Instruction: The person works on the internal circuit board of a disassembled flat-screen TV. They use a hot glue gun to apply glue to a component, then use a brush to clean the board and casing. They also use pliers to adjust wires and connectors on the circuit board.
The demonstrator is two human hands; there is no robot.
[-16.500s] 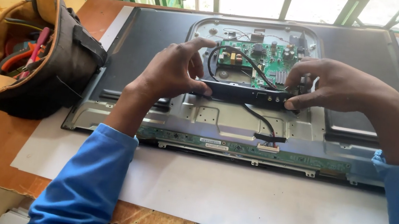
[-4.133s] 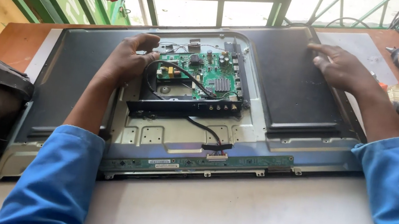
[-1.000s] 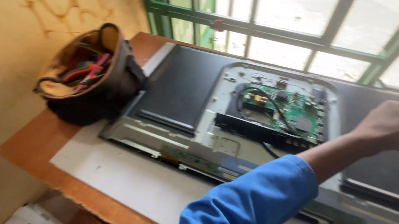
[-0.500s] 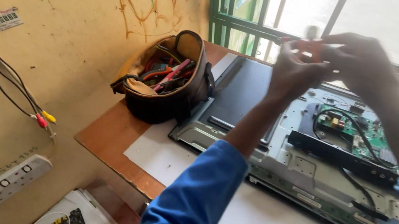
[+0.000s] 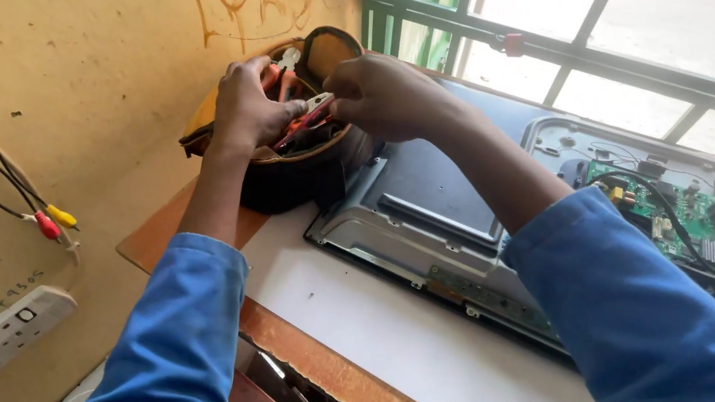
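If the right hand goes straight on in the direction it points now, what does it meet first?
The right hand points left and slightly down, into the open tool bag. It would probably first meet the red-handled tools there, close by the left hand. Depth is hard to judge from this single view.

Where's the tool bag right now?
Head view, left: the tool bag sits at the table's left end against the yellow wall, beside the opened TV, both hands in it.

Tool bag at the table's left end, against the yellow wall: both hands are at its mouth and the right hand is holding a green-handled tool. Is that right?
Not quite. The head view shows both hands at the mouth of the tool bag by the yellow wall, but the tool in the right hand has red handles, not green. The left hand is beside it at the bag's rim.
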